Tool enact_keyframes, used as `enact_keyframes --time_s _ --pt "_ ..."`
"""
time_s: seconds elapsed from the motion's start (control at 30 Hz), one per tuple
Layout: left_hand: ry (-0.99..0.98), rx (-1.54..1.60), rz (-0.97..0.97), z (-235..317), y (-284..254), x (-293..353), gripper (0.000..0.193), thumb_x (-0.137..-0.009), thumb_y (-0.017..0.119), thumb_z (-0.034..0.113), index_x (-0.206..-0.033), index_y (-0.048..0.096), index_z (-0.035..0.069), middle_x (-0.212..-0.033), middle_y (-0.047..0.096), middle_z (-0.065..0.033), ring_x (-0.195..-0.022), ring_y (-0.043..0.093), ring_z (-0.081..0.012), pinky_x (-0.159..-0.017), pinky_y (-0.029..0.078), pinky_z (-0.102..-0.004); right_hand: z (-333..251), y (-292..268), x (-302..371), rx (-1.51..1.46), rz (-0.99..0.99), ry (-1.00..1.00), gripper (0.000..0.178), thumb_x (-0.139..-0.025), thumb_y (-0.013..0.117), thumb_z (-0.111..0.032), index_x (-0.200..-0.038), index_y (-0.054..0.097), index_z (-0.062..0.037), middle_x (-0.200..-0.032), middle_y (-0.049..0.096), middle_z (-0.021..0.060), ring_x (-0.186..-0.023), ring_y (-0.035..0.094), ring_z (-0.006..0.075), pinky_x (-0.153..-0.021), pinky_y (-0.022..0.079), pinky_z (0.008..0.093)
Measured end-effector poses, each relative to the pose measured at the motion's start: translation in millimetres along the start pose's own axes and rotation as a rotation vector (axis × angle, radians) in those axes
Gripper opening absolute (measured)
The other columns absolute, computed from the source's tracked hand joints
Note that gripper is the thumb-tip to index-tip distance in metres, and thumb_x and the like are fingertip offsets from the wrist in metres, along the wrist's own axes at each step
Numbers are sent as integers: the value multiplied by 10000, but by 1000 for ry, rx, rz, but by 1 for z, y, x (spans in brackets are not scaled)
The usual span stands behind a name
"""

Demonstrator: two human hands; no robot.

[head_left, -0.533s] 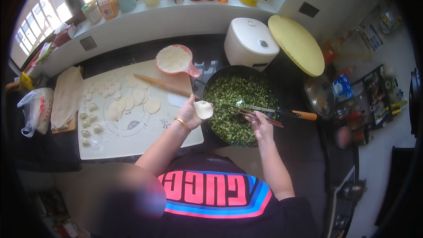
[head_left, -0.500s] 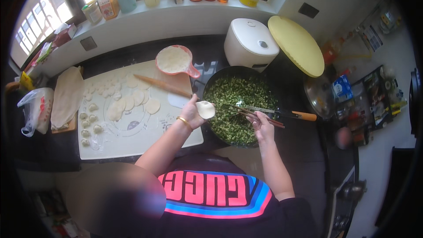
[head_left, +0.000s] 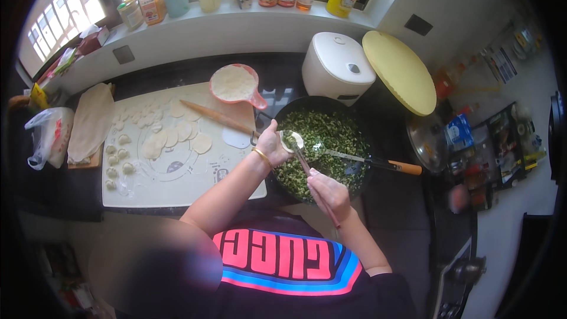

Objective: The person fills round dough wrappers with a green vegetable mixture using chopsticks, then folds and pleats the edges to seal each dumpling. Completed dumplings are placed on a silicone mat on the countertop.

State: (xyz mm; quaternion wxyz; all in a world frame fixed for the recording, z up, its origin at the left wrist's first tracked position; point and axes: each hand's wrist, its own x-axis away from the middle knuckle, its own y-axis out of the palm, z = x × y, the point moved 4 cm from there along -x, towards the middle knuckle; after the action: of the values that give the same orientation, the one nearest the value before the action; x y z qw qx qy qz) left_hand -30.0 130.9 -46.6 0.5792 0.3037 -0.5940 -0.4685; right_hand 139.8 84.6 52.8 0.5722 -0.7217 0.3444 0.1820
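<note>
My left hand holds a round dumpling wrapper over the left edge of a dark pan. Green filling lies on the wrapper. My right hand is closed round a pair of chopsticks, whose tips reach the wrapper. Chopped green filling fills much of the pan, and a spatula with an orange handle rests in it. On the pale mat to the left lie flat wrappers, small dough pieces, several folded dumplings and a rolling pin.
A pink-red handled bowl of flour stands at the mat's back edge. Behind the pan are a white rice cooker and a leaning yellow round lid. A board with a dough sheet and a plastic bag sit far left.
My right hand has brought the chopsticks from the filling in the pan leftward to the wrapper. Green filling now lies on the wrapper, which was bare before.
</note>
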Motion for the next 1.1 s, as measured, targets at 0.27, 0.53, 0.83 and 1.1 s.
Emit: enact_keyframes --time_s 0.27,0.53,0.83,1.1 --pt "-21 -102 -51 2 -9 6 715 -911 170 575 -1108 463 -47 -1023 567 -159 -955 555 -291 -888 438 -430 63 -25 4 -732 389 759 121 -870 547 -84 -909 590 22 -900 632 121 -794 644 199 -572 540 252" --pt "-46 -89 -137 6 -23 3 680 -905 200 576 -1106 455 -22 -1033 558 -136 -998 547 -286 -902 436 -441 93 -8 24 -963 458 983 125 -871 553 -115 -918 569 0 -873 627 121 -751 653 225 -491 514 226" --pt "-87 -159 -116 5 -12 13 669 -906 192 569 -1169 399 -10 -1117 515 -143 -1054 519 -300 -935 408 -494 109 -4 34 -1194 459 1100 131 -870 553 -132 -916 574 -11 -867 639 120 -764 664 248 -482 502 224" --pt "-146 -142 -162 3 -5 19 669 -907 187 565 -1182 398 -7 -1120 510 -165 -1067 512 -311 -936 404 -508 110 -3 35 -1144 444 1108 119 -862 543 -132 -886 587 -24 -808 637 94 -728 662 237 -447 451 203"
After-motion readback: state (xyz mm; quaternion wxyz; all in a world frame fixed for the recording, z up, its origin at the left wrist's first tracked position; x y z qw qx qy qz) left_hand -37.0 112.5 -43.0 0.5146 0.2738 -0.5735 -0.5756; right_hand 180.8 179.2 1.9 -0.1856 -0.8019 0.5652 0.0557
